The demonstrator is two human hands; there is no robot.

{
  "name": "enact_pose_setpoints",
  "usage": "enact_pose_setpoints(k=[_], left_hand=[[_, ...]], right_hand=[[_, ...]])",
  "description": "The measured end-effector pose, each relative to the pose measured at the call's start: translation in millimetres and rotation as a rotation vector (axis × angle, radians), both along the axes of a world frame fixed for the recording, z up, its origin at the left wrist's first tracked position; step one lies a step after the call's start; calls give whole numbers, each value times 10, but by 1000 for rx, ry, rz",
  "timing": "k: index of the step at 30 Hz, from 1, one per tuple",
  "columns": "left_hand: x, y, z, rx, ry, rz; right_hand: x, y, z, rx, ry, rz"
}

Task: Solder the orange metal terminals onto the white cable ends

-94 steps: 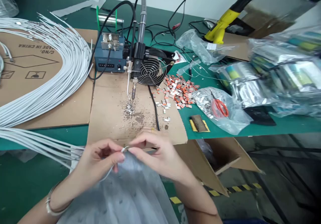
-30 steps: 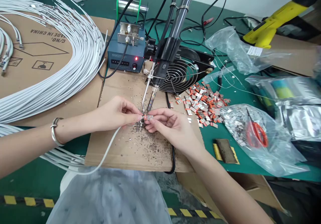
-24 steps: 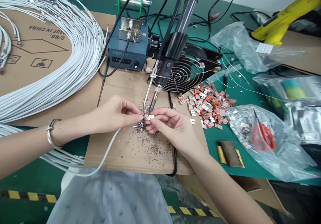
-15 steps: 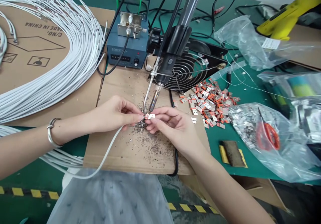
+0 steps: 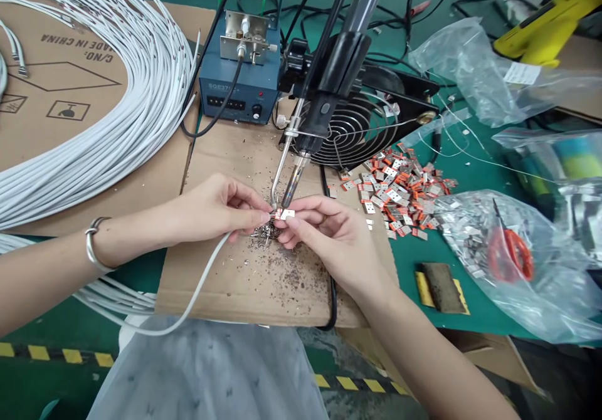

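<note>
My left hand (image 5: 235, 205) is closed on the end of a white cable (image 5: 203, 291), which hangs down from my fingers and curves off to the left. Between the thumb and fingers of my right hand (image 5: 324, 225) is a small USB connector (image 5: 287, 214), metal with an orange-red part. The cable end and the connector meet at the tip of a soldering iron (image 5: 294, 178), clamped tip-down just above. A thin bent metal solder guide tube (image 5: 280, 172) ends beside that tip. My fingertips partly hide the joint.
A blue soldering station (image 5: 237, 97) stands behind, with a black fan (image 5: 348, 135) to its right. Several loose USB connectors (image 5: 399, 188) lie in a pile at right. A bundle of white cables (image 5: 155, 94) covers the left. Red-handled scissors (image 5: 520, 254) rest on a plastic bag (image 5: 559, 294).
The view has shifted slightly, so the bench appears a little further right and higher. Both hands keep their hold on cable and connector, close under the iron's tip.
</note>
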State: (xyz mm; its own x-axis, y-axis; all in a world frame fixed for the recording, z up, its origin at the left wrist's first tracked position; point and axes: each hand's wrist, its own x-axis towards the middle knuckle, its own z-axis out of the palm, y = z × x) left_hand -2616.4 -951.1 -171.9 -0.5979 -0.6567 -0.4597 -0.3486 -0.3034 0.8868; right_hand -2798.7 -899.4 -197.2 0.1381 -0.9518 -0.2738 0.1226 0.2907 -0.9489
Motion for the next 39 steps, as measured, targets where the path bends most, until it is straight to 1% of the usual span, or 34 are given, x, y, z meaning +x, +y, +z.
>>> enact_pose_setpoints(k=[13,20,27,33,39], left_hand=[[10,-17,39,43,-20,2],[-10,-24,31,29,-6,-5],[-12,-23,43,29,-11,13],[-27,-18,64,39,-12,30],[-23,7,81,11,3,26]], right_hand=[[15,7,-1,-43,57,-19],[9,2,8,-38,50,-12],[14,2,23,-25,88,-25],[8,2,34,-40,59,-4],[15,1,66,-62,102,-16]])
